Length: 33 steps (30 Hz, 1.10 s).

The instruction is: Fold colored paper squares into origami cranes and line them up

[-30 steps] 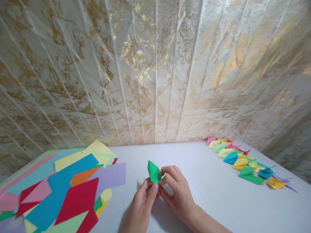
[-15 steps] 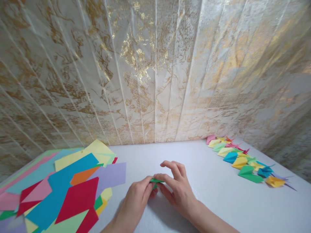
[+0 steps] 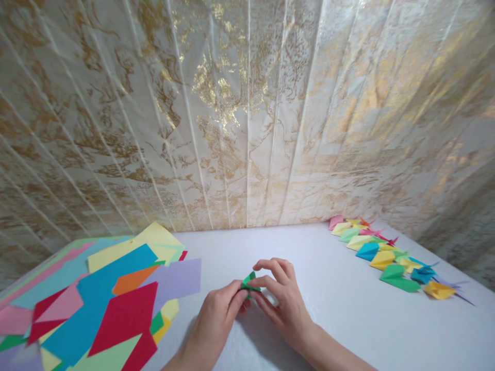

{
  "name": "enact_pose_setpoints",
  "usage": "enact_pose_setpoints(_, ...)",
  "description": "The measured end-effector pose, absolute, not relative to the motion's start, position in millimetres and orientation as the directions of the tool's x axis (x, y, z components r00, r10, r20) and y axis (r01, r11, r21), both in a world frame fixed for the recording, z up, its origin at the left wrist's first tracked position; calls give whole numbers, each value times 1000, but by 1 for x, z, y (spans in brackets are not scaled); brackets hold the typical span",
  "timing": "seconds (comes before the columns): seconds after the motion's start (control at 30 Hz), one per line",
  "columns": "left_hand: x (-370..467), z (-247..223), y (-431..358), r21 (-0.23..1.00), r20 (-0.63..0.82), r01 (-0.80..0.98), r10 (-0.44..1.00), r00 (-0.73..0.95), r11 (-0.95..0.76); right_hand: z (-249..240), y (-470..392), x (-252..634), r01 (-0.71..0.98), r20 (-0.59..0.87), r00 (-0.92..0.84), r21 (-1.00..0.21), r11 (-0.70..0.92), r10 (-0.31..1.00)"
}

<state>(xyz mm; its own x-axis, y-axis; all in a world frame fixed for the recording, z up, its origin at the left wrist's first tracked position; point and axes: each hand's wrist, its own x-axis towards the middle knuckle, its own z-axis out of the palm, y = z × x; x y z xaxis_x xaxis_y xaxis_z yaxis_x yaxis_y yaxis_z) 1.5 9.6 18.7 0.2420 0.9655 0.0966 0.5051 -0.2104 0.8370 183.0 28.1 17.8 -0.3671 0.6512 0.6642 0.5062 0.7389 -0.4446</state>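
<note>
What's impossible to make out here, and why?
All in the head view:
Green folded paper: partly hidden by left hand and right hand.
Loose sheets: lower ones covered by upper; some cut off by picture edges.
Far folded papers: overlapping, too small for detail.

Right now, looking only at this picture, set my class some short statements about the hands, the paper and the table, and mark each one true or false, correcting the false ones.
1. The left hand holds a small piece of green paper. True.
2. The right hand lies flat on the table, away from the green paper. False: it is touching the green paper.
3. Loose coloured sheets overlap one another on the left side of the table. True.
4. The folded pieces on the right are all blue. False: they come in several colours, yellow and green among them.
5. A gold-patterned cloth hangs behind the table. True.
</note>
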Motion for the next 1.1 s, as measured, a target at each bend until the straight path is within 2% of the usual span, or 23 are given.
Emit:
enact_pose_setpoints(0.07,2,18,8,835,94,508,965,245,-210,17,30,183,425,586,-339,-602,676,736)
enact_pose_setpoints(0.17,4,21,4,845,76,497,964,254,-198,16,33,182,225,421,-302,-840,493,855)
enact_pose_setpoints(0.27,4,25,3,857,47,487,966,253,-169,12,35,179,45,309,-259,-943,331,915)
enact_pose_setpoints(0.37,5,27,5,842,27,519,974,227,-145,10,35,176,-64,240,-219,-971,232,946)
enact_pose_setpoints(0.47,5,25,8,854,33,504,982,187,-125,9,34,173,-108,151,-256,-986,127,955)
enact_pose_setpoints(0.57,4,24,11,924,0,376,985,172,-66,10,34,171,-194,66,-265,-981,13,962)
enact_pose_setpoints(0.7,3,21,14,973,-39,231,988,152,3,11,32,169,-272,40,-216,-962,-21,975)
enact_pose_setpoints(0.9,3,14,15,956,33,285,991,131,-69,10,30,167,-289,-8,-220,-954,-73,975)
enact_pose_setpoints(1.1,6,8,12,888,-40,458,988,150,-34,6,31,164,-167,59,-243,-986,18,968)
